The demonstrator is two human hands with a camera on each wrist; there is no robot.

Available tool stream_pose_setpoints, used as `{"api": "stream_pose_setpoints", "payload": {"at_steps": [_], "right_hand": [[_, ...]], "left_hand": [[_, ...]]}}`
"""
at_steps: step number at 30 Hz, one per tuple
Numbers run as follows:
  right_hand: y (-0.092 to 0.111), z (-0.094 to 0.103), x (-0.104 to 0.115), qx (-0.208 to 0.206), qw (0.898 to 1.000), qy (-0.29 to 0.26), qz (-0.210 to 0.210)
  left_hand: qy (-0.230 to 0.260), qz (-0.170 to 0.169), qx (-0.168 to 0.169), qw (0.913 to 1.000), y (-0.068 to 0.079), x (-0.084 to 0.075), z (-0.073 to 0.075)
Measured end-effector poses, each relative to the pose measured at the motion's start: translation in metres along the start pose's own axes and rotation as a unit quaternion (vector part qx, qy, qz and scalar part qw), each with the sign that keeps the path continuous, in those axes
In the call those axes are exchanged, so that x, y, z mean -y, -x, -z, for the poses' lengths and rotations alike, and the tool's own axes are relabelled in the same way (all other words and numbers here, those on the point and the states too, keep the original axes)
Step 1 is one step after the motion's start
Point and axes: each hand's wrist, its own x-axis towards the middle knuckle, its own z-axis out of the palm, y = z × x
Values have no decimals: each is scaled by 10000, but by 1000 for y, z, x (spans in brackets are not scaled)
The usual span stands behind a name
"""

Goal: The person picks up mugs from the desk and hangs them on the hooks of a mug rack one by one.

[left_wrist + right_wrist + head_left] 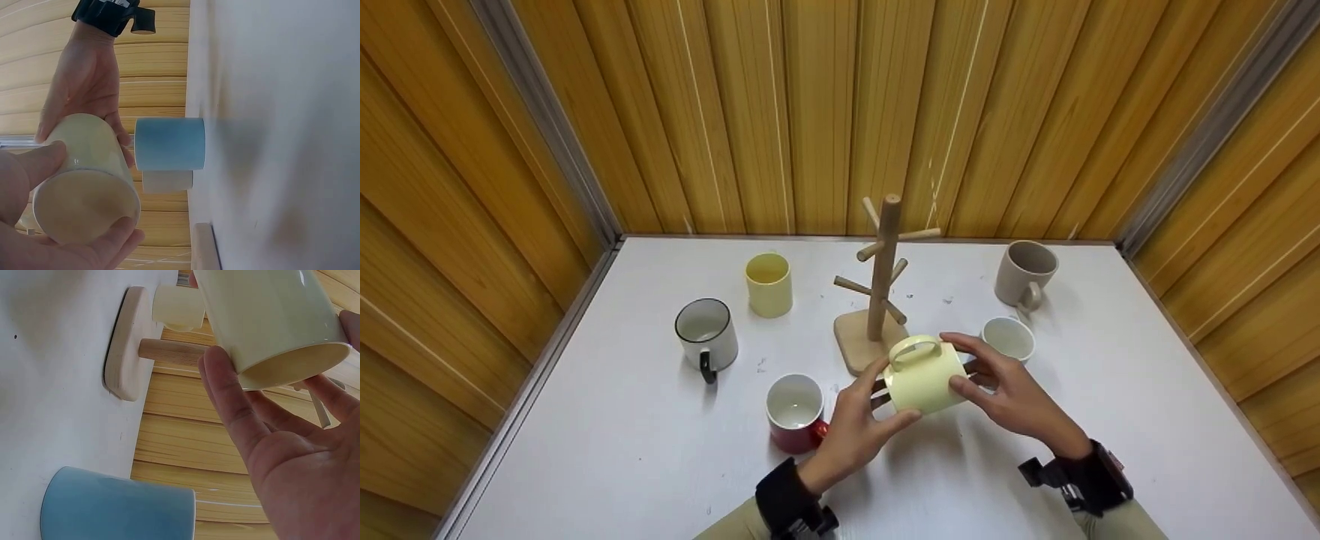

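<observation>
- Standing upright at far left: black-rimmed mug (705, 334), handle turned to the near side, perhaps for easy reach.
- Farther back: yellow mug (769, 289), set upright on the white table (585, 450).
- Nearer: red mug (795, 412), upright, its handle close to the left hand (859, 427); whether it is touched cannot be told.
- Left hand: one end of the pale yellow mug (926, 379) grasped, thumb on the near side.
- Wooden stand (859, 341): placed beyond the hands; broad base probably meant to steady the post.
- Pale yellow mug: held off the table, tilted on its side, handle uppermost; gripped by the body, probably so the handle is left free.
- Right hand (1005, 382): other end grasped between thumb and fingers.
- Blue mug (1009, 339): upright, partly hidden by the right hand.
- Far right: grey-beige mug (1026, 270), upright, handle likewise turned nearward.
</observation>
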Motion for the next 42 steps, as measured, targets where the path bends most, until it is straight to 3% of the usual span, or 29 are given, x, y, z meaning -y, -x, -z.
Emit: {"api": "stream_pose_setpoints", "payload": {"at_steps": [6,31,42], "right_hand": [[-3,-1,-5,-15,9999,-30,-124],[-16,-3,-14,-100,9996,270,-53],[-21,-5,-12,-105,9998,147,47]], "left_hand": [[-95,76,-8,9999,-2,0,1],[-108,181,-283,9994,-9,4,3],[20,297,-282,9992,-13,4,4]]}}
